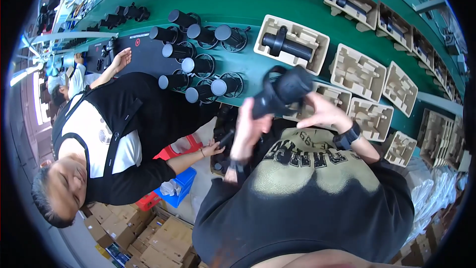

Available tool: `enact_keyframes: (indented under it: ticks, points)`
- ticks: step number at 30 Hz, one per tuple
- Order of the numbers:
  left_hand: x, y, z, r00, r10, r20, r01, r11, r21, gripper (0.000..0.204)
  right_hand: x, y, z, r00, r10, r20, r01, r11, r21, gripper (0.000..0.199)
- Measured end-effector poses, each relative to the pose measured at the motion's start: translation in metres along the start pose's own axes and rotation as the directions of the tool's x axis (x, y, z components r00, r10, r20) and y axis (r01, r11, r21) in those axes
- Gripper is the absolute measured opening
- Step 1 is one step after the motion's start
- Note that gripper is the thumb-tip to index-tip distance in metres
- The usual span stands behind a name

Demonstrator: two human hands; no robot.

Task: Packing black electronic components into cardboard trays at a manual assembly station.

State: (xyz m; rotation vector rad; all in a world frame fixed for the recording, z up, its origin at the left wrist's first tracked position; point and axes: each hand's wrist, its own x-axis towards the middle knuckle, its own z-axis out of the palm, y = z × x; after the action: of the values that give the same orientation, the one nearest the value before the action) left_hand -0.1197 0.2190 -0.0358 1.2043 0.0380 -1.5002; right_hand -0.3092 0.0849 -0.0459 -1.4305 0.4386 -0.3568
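A black tube-shaped device (281, 92) is held up in front of me over the green workbench (248, 0). My left hand (246, 131) grips its lower end. My right hand (322, 111), with a black watch (346, 138) on the wrist, touches it from the right, fingers spread beneath it. The device is motion-blurred. Just behind it lies a beige moulded pulp tray (331, 97), partly hidden by my hands.
Several black cylinders with round bases (198, 64) stand on the bench to the left. A pulp tray (292, 42) holds a black part; others (358, 72) lie along the right. A co-worker (114, 134) leans in at left, one hand (213, 148) near me. Cardboard boxes (158, 240) and a blue crate (179, 184) sit below.
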Motion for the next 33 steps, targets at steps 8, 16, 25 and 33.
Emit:
enact_keyframes:
  ticks: [8, 16, 25, 33]
  points:
    - [0.011, -0.008, 0.006, 0.88, 0.465, 0.097, -0.302, 0.392, 0.869, 0.036, -0.046, -0.009, -0.026, 0.935, 0.236, -0.263, -0.308, 0.909, -0.28, 0.068]
    - [0.029, 0.032, -0.049, 0.585, 0.792, 0.174, 0.069, -0.262, 0.963, 0.045, -0.07, 0.028, -0.009, 0.985, -0.118, -0.127, -0.093, 0.255, -0.962, 0.069]
    - [-0.013, 0.05, -0.026, 0.466, 0.88, -0.094, -0.401, 0.305, 0.864, 0.038, -0.07, 0.009, -0.022, 0.966, -0.149, -0.21, -0.024, 0.762, -0.648, 0.073]
    - [0.055, -0.029, 0.032, 0.939, -0.062, 0.337, -0.113, 0.872, 0.477, 0.038, -0.046, -0.006, -0.013, 0.93, 0.285, -0.232, -0.229, 0.943, 0.24, 0.07]
